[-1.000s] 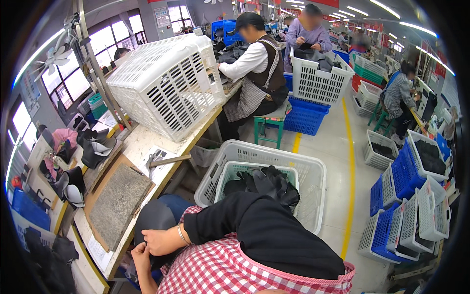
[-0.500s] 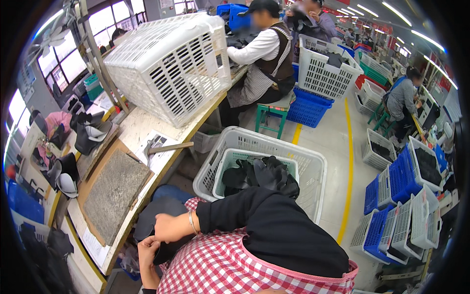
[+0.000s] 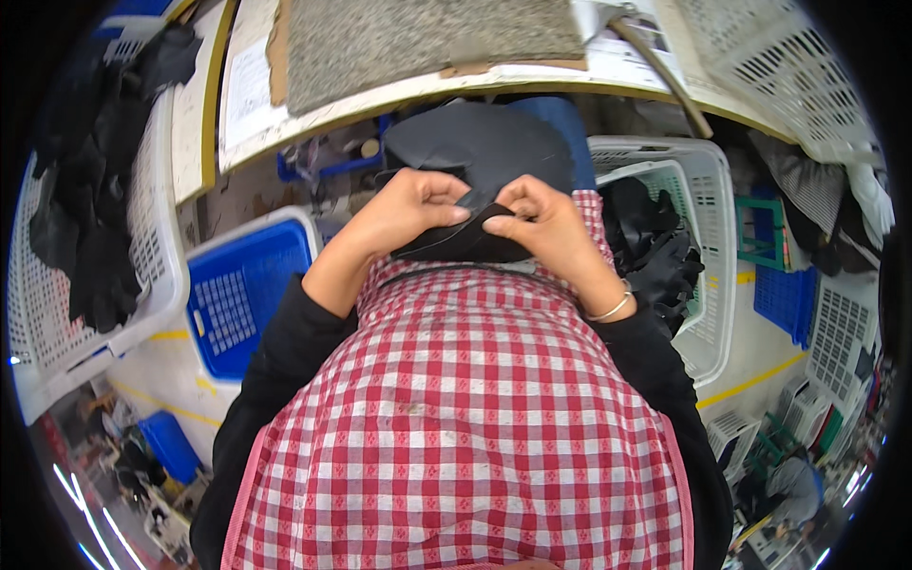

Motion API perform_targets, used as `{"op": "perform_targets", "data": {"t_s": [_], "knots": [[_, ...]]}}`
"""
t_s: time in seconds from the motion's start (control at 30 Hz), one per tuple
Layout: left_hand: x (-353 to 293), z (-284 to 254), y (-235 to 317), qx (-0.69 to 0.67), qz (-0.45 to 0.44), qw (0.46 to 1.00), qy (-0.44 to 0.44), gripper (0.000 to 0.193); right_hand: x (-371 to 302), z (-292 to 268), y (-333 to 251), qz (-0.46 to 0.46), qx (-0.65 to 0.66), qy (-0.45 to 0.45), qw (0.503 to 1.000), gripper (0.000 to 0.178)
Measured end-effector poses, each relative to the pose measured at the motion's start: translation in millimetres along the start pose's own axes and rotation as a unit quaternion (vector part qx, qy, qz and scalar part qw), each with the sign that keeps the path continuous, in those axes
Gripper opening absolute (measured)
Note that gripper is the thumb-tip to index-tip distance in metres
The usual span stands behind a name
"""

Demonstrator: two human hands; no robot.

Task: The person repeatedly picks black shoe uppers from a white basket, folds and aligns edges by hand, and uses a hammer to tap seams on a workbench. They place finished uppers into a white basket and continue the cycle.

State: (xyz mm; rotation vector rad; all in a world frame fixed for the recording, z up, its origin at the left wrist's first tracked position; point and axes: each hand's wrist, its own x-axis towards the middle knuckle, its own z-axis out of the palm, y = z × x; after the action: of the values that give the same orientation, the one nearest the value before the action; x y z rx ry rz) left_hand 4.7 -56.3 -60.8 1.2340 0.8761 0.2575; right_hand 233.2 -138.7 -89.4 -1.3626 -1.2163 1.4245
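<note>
A soft black leather-like piece [image 3: 465,245] lies over my lap, its edge raised between my two hands. Fingers and thumb of my left hand [image 3: 425,207] are closed on that edge. From the other side my right hand [image 3: 539,220], with a bangle at its wrist, pinches the same piece a short way off. Beneath and beyond my fingers spreads a larger smooth dark sheet [image 3: 484,133] with a rounded outline, resting on my thighs. Whether the two are joined cannot be made out.
Across the front runs a worktable edge [image 3: 380,93] with a grey rough pad [image 3: 427,43] and a hammer [image 3: 655,62]. At my right a white basket [image 3: 717,285] holds black pieces [image 3: 651,237]. A blue basket [image 3: 252,294] and a white basket of black pieces [image 3: 161,275] stand left.
My view has swung left and down, so lap and hands now sit centrally. Both hands remain on the black piece; their fingers have moved slightly apart.
</note>
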Motion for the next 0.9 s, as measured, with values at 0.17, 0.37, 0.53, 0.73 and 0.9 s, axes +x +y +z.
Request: {"op": "perform_targets", "data": {"t_s": [0.17,0.37,0.53,0.73,0.9], "knots": [[4,1,2,-0.027,-0.027,0.999,0.016,0.024,7,-18,-9,0.102,0.129,-0.075,0.983,0.012],[5,6,-2,0.029,0.022,0.999,0.03,0.023,7,-5,1,0.047,-0.053,0.022,0.997,0.022],[5,6,-5,0.025,0.051,0.998,0.02,0.025,5,-2,-4,0.019,-0.121,0.039,0.992,0.025],[5,6,-6,0.031,0.041,0.998,0.02,0.025,4,-1,-7,0.036,-0.118,0.026,0.992,0.02],[4,6,-5,0.04,0.033,0.998,0.024,0.024,7,-2,-9,0.036,-0.113,0.026,0.993,0.02]]}}
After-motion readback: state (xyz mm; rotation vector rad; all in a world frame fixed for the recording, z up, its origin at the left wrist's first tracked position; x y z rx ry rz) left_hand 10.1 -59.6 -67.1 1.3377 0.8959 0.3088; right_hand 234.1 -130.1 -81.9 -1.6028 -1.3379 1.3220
